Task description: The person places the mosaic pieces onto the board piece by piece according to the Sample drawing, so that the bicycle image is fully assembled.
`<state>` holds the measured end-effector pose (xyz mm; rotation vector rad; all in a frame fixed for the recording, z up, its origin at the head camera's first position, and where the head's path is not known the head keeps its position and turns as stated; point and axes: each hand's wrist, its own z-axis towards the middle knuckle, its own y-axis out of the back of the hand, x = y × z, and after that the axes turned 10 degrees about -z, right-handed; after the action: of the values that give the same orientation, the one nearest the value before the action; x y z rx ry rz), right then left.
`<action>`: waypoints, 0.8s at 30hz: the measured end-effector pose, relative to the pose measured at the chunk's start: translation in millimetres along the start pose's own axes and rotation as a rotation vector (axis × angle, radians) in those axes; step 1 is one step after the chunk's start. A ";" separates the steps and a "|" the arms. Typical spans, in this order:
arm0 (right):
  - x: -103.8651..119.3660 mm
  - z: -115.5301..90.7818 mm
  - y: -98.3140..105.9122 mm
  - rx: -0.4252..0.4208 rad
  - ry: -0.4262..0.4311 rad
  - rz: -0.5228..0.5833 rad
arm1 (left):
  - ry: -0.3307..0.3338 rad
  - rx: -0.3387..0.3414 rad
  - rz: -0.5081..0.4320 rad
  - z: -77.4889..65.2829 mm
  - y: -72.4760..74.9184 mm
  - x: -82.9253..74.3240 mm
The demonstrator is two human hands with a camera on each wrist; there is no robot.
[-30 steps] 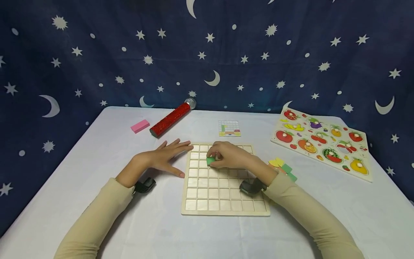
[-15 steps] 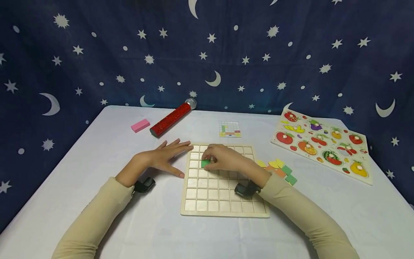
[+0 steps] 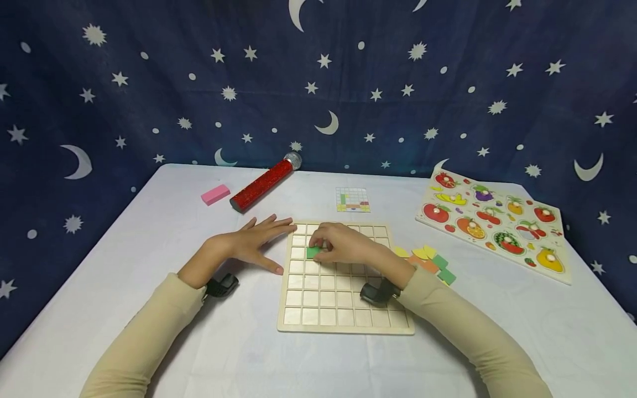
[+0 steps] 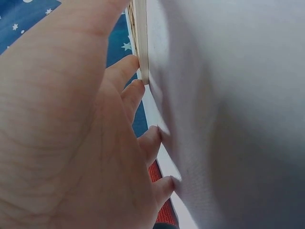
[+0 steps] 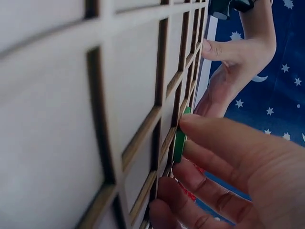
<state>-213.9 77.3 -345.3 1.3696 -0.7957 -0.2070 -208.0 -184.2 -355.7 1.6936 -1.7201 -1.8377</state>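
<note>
A pale wooden grid board (image 3: 343,318) lies on the table, divided into square cells. My right hand (image 3: 343,243) is over its upper left part and pinches a green square tile (image 3: 312,252) between thumb and fingers. In the right wrist view the green tile (image 5: 180,140) stands tilted against the grid's ridges, with the thumb on its edge. My left hand (image 3: 254,243) rests with spread fingers at the board's left edge. In the left wrist view its fingertips touch the board's side (image 4: 143,43) and the white cloth.
Right of the board lies a loose heap of yellow, orange and green tiles (image 3: 432,262). A small patterned grid card (image 3: 352,199) lies behind it. Farther off are a red microphone (image 3: 262,185), a pink block (image 3: 215,194) and a fruit puzzle board (image 3: 492,221).
My right hand has moved a little to the left across the board with the green tile, and more of the tile heap shows. The left hand has stayed in place.
</note>
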 end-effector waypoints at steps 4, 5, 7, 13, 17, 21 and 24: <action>0.0 0.5 -1.5 0.002 -0.003 -0.011 | 0.003 0.009 0.007 1.3 -0.6 0.9; -0.2 0.3 -1.8 0.002 -0.005 -0.011 | 0.002 0.010 0.008 1.7 -0.7 1.1; -0.7 -0.3 -2.2 0.004 -0.002 -0.004 | 0.004 0.013 0.014 1.9 -1.0 1.1; -2.5 -2.5 -2.4 -0.001 0.010 0.030 | 0.001 0.000 0.011 -0.1 -0.6 0.9; -4.5 -7.6 0.3 -0.007 -0.005 0.051 | 0.001 -0.002 0.009 -0.1 -0.7 0.4; -7.5 -14.3 6.5 -0.020 -0.015 0.071 | 0.004 0.001 0.007 0.3 -0.8 0.0; -10.3 -19.4 12.2 -0.036 -0.018 0.071 | -0.001 -0.002 0.002 0.6 -0.8 0.6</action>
<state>-213.3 101.3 -337.8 1.3046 -0.8505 -0.1774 -208.2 -184.0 -356.8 1.6901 -1.7188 -1.8389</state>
